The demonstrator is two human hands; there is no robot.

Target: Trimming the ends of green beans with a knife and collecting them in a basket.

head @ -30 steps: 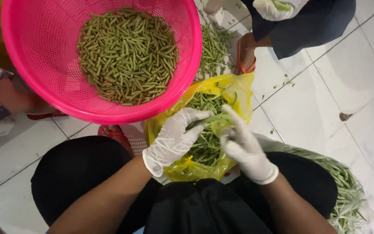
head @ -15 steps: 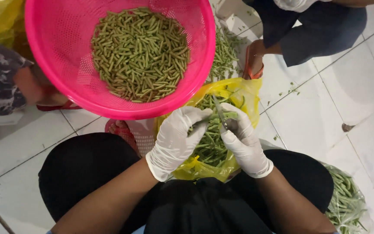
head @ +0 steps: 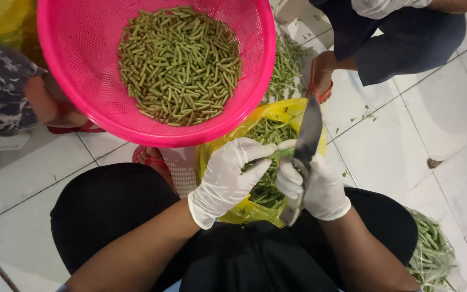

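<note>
White-gloved hands: left hand (head: 228, 181) pinching a green bean (head: 282, 153), right hand (head: 317, 186) gripping a knife (head: 306, 140).

A basket (head: 82, 81) of cut beans (head: 179, 65) sits ahead on the floor (head: 439, 124). Just behind it, nearer the person, lies a bag (head: 285, 111) with whole beans (head: 266, 186) in it. Both hands hover over the bag, left hand (head: 228, 181) beside right hand (head: 317, 186), a knife (head: 306, 135) in the right. Another bag of beans (head: 431, 251) lies at the right knee.

Pink basket (head: 82, 81), green beans (head: 179, 62), yellow bag (head: 287, 111).
</note>
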